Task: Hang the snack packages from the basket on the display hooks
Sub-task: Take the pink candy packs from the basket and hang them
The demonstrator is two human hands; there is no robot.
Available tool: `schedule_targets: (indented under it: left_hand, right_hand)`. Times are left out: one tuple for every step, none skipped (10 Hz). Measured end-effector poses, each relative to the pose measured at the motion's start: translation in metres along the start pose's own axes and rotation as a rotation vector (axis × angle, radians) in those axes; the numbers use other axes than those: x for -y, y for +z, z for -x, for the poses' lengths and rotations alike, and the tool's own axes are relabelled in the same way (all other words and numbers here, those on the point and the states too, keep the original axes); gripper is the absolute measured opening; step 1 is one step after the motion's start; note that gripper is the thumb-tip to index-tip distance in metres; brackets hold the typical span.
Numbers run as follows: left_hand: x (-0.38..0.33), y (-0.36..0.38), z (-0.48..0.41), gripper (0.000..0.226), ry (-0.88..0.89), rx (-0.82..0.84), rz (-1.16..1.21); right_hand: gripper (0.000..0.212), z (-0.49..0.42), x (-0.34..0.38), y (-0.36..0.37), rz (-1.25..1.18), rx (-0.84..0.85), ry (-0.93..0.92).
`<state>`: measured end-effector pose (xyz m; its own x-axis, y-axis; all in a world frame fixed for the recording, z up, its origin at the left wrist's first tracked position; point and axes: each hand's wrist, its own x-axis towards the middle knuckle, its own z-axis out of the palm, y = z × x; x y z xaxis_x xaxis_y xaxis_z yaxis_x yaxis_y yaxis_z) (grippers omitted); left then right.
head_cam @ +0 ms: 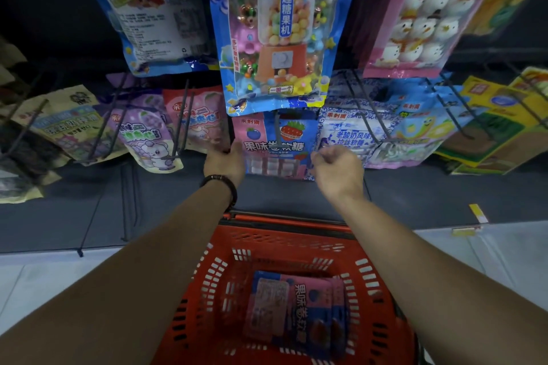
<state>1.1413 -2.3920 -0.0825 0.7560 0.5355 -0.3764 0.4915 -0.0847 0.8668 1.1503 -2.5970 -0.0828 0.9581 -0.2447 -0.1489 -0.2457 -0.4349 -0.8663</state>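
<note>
A pink and blue snack package (277, 144) hangs on a dark display hook (277, 127) in the lower row, straight ahead. My left hand (226, 161) touches its left edge with the fingers behind or against the pack. At the package's right edge my right hand (338, 170) is loosely curled, and I cannot tell if it pinches the pack. Below my forearms stands a red plastic basket (207, 281) holding a few more of the same pink and blue packages (296, 311).
A big blue candy-machine pack (278, 32) hangs just above the hook. Purple and pink pouches (148, 133) hang to the left, a blue and white pack (355, 130) and yellow packs (498, 127) to the right. Bare hooks (184, 115) jut out. A grey shelf base runs below.
</note>
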Motion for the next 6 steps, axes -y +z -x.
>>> schedule_targets:
  left_hand:
    - [0.017, -0.014, 0.033, 0.032, 0.031, 0.093, -0.138]
    - [0.041, -0.026, 0.088, 0.009, 0.115, 0.356, -0.333]
    - [0.075, -0.038, 0.134, 0.011, 0.287, 0.6, -0.609]
    - [0.093, -0.043, 0.152, 0.018, 0.398, 0.706, -0.978]
    - [0.091, -0.033, 0.147, 0.034, 0.401, 0.868, -1.24]
    - [0.09, -0.023, 0.142, 0.034, 0.388, 0.934, -1.254]
  right_hand:
    - [0.015, 0.029, -0.039, -0.012, 0.088, 0.051, 0.043]
    - [0.012, 0.064, -0.085, -0.024, 0.174, 0.1, 0.117]
    - [0.01, 0.096, -0.135, -0.026, 0.279, 0.246, 0.306]
    - [0.009, 0.123, -0.182, -0.02, 0.349, 0.497, 0.444]
    - [0.028, 0.136, -0.211, -0.011, 0.367, 0.584, 0.554]
    - [0.039, 0.138, -0.235, 0.004, 0.513, 0.582, 0.578]
